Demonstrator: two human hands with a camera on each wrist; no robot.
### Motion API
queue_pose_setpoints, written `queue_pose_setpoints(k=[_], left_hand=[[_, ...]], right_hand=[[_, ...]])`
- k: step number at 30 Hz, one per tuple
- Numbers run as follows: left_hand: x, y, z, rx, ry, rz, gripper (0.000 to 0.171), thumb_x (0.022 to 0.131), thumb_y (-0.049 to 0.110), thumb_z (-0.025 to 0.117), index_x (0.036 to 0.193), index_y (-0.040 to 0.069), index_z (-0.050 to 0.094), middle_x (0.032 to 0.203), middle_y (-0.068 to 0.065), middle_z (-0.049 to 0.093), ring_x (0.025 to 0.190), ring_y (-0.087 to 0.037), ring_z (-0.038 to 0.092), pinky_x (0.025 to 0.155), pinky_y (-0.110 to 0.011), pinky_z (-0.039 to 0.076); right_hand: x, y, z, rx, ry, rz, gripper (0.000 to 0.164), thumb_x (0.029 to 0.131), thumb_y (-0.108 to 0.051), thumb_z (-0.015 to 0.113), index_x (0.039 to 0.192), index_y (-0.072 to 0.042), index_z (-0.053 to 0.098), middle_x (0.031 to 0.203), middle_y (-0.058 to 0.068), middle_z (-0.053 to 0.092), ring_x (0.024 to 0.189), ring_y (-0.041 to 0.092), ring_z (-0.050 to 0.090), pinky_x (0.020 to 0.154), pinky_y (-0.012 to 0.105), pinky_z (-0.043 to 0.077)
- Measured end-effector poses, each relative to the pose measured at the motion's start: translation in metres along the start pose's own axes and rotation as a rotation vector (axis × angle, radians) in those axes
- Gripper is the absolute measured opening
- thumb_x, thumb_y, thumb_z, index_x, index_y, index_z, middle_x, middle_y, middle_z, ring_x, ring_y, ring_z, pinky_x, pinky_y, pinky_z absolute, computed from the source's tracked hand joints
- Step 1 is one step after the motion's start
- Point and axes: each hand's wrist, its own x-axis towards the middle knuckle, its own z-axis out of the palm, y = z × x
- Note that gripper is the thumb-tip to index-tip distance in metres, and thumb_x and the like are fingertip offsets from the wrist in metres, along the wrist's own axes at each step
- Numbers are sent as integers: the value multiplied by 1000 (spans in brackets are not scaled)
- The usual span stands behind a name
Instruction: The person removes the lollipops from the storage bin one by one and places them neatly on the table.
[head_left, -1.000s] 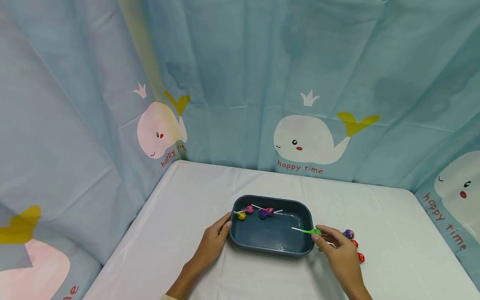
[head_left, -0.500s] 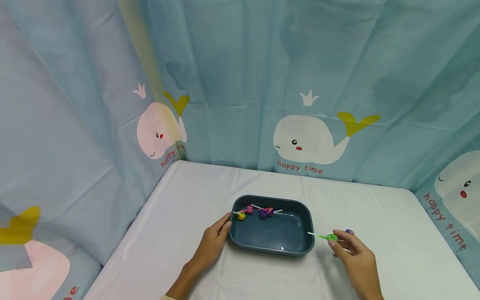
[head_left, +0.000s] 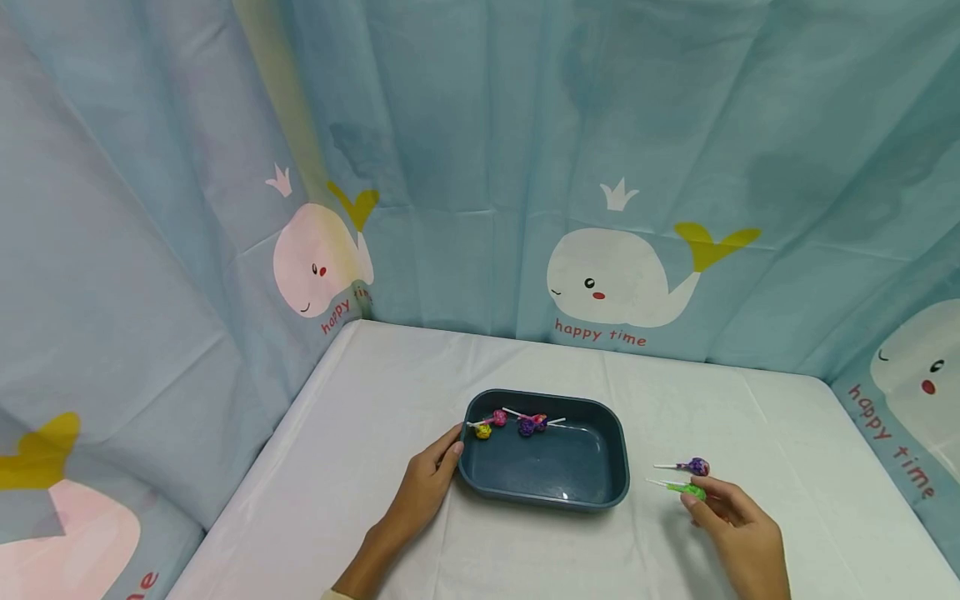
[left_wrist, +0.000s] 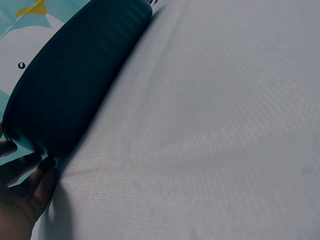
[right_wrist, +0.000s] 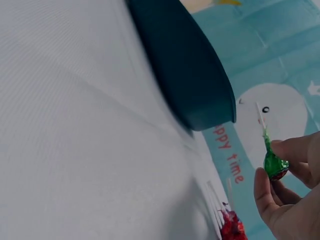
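Note:
My left hand (head_left: 431, 479) holds the left end of a dark blue-grey plastic tray (head_left: 543, 500), its fingertips (left_wrist: 35, 161) against the outer wall. Several wrapped lollipops lie along the tray's back left, among them a yellow lollipop (head_left: 483, 432), a pink lollipop (head_left: 499, 417) and a purple lollipop (head_left: 527, 427). To the right of the tray, my right hand (head_left: 738, 529) pinches a green lollipop (right_wrist: 273, 161) by its wrapped head, white stick pointing left. Just behind that hand a purple-and-red lollipop (head_left: 697, 466) lies on the table. Red lollipops (right_wrist: 233, 227) show low in the right wrist view, hidden in the head view.
A white cloth (head_left: 375, 375) covers the table. Light blue curtains with printed whales (head_left: 611, 279) hang along the back and both sides. The tray stands around the middle of the table.
My right hand has moved right and nearer, from over the tray's right rim to the table beside it, still holding the green lollipop. The left hand and tray have not moved.

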Motion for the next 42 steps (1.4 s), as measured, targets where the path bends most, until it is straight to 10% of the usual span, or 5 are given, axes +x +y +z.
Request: queue_pose_setpoints(k=[10, 18, 28, 42], left_hand=[[0, 1, 0, -10, -8, -2, 50, 113, 36, 52, 157, 12, 53, 159, -3, 55, 149, -19, 48, 122, -46, 40], [0, -1, -1, -10, -16, -6, 48, 114, 31, 53, 158, 12, 52, 160, -4, 53, 150, -22, 47, 122, -46, 40], [1, 0, -1, -26, -19, -5, 51, 114, 37, 51, 158, 12, 52, 160, -3, 53, 150, -20, 47, 123, -45, 40], [0, 0, -1, -16, -19, -3, 51, 114, 36, 52, 158, 11, 52, 160, -4, 53, 150, -21, 47, 122, -46, 40]], right_hand=[[5, 14, -9, -47, 40, 112, 60, 91, -39, 87, 140, -10, 68, 98, -36, 62, 83, -17, 62, 69, 13, 58], [8, 22, -18, -157, 28, 171, 70, 87, -49, 87, 141, -9, 67, 125, 5, 77, 76, -21, 56, 65, 10, 51], [8, 35, -21, -223, 89, 118, 50, 89, -20, 88, 133, -2, 71, 121, 12, 78, 72, -21, 51, 62, 9, 47], [16, 49, -31, -308, 16, 160, 59, 82, -27, 93, 129, 1, 72, 98, 8, 79, 95, 24, 65, 65, 26, 47]])
